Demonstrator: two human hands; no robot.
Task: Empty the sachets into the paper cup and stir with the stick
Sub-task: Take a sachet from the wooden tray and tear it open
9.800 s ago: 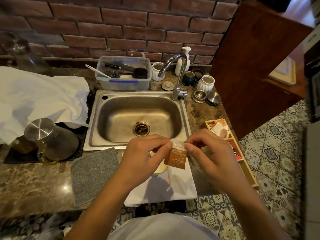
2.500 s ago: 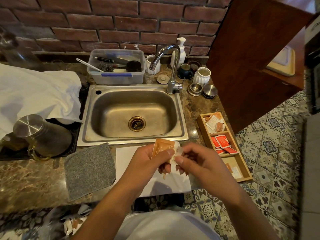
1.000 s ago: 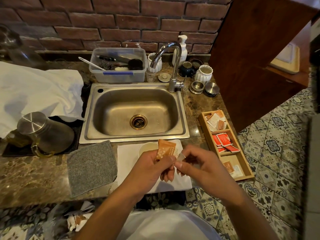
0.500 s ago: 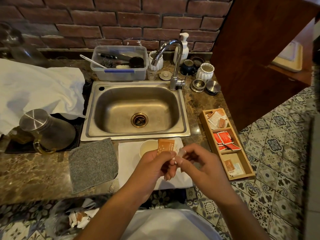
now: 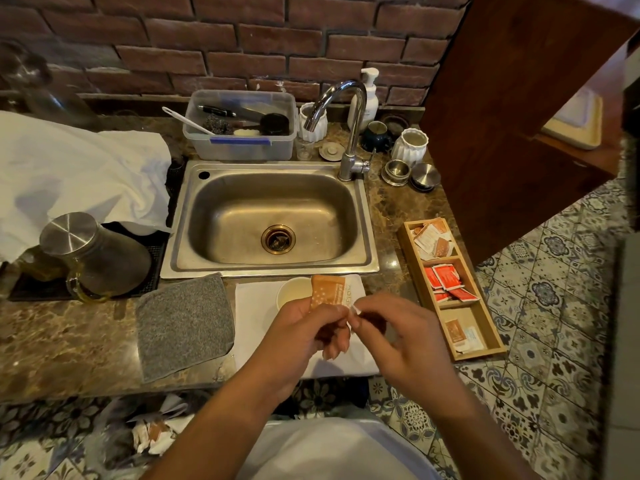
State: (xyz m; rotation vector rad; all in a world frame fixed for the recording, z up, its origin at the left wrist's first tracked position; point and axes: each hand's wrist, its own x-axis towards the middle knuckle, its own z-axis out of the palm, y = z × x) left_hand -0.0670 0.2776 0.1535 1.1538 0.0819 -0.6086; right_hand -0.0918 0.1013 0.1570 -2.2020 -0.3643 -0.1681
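An orange-brown sachet (image 5: 327, 291) stands upright, pinched by my left hand (image 5: 304, 336) at its lower edge. My right hand (image 5: 391, 336) pinches the sachet's white corner between thumb and forefinger. Just behind and left of the sachet stands the paper cup (image 5: 291, 294), partly hidden by the sachet and my left hand, on a white napkin (image 5: 252, 317) at the counter's front edge. The stirring stick is hidden from view.
A wooden tray (image 5: 483, 351) of more sachets lies to the right. A grey cloth (image 5: 183, 323) lies left of the napkin, a steel sink (image 5: 270, 216) behind it. A metal jug (image 5: 93, 254) and white towel (image 5: 69, 174) are at left. Torn wrappers (image 5: 152, 433) lie on the floor.
The hands with the sachet have stayed over the napkin near the cup; the right fingers have shifted on the sachet's white corner. The view has drifted slightly.
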